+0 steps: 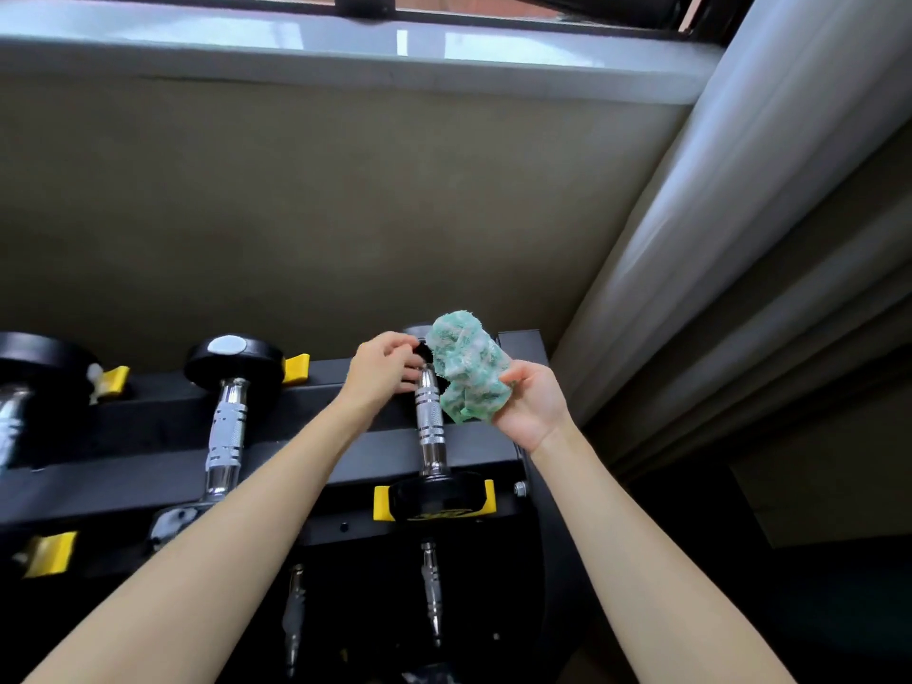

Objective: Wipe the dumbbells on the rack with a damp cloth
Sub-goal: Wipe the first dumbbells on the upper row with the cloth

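A black rack (148, 417) with yellow cradles holds several dumbbells with chrome handles and black heads. The rightmost top dumbbell (430, 427) lies front to back. My left hand (380, 370) grips the far end of it, fingers curled at the top of the handle by the far head. My right hand (530, 404) holds a bunched green and white cloth (469, 375) just right of that handle, against the far head, which it mostly hides.
A second dumbbell (227, 417) lies to the left, and a third (29, 377) sits at the left edge. More handles show on a lower tier (429, 589). A beige wall, a window sill and a pale curtain (730, 229) stand behind and to the right.
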`<act>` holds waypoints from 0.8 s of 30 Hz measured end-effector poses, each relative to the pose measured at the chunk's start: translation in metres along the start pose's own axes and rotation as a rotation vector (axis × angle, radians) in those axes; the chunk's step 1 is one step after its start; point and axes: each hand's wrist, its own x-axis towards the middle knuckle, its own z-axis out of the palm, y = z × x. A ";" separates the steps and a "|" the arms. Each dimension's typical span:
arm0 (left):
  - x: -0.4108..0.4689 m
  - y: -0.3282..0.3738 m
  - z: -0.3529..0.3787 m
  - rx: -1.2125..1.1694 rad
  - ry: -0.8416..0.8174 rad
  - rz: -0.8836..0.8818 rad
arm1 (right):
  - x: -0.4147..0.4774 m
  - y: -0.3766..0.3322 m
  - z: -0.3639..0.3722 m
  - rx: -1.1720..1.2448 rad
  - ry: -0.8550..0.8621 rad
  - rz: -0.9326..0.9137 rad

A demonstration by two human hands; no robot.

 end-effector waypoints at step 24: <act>-0.071 0.025 -0.006 0.064 -0.139 0.325 | -0.025 0.033 0.024 -1.001 0.591 -0.298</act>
